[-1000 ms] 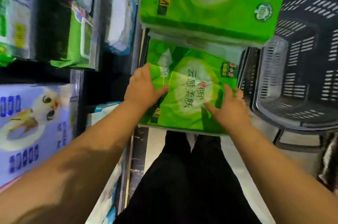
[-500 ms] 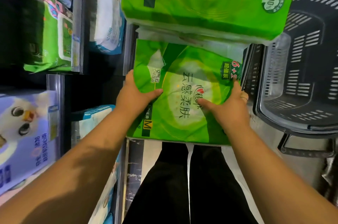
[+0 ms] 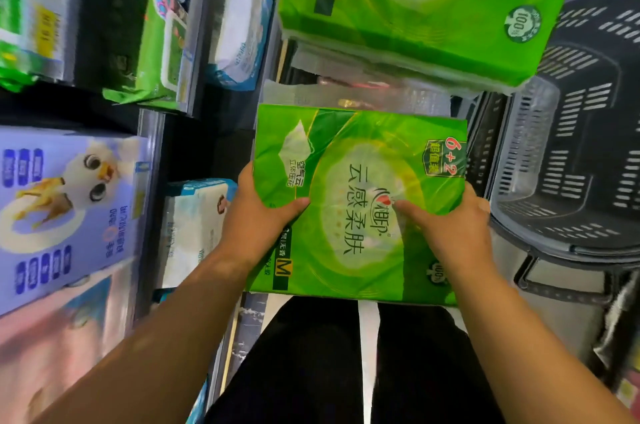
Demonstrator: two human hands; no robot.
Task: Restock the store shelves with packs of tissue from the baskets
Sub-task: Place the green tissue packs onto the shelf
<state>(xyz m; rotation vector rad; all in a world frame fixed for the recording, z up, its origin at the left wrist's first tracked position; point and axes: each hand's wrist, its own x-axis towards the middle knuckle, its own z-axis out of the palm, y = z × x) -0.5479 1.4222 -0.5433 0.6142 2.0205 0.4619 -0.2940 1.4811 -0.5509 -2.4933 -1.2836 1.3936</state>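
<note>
I hold a green tissue pack [image 3: 360, 188] flat in front of me, above my legs. My left hand [image 3: 256, 215] grips its left edge with the thumb on top. My right hand [image 3: 450, 229] grips its right edge, thumb across the printed face. A second green tissue pack [image 3: 426, 0] lies higher up, on clear-wrapped packs [image 3: 367, 91]. The dark slatted basket [image 3: 585, 163] stands to the right of the pack and looks empty inside.
Store shelves on the left hold a purple box with a cartoon bird [image 3: 69, 208], green wipe packs [image 3: 152, 45] and white-blue packs [image 3: 239, 25]. A metal shelf edge [image 3: 152, 160] runs between them. My black trousers [image 3: 346, 361] fill the bottom centre.
Both hands have drawn the green pack toward me and out from under the upper pack. Its whole face now shows. The view has shifted closer.
</note>
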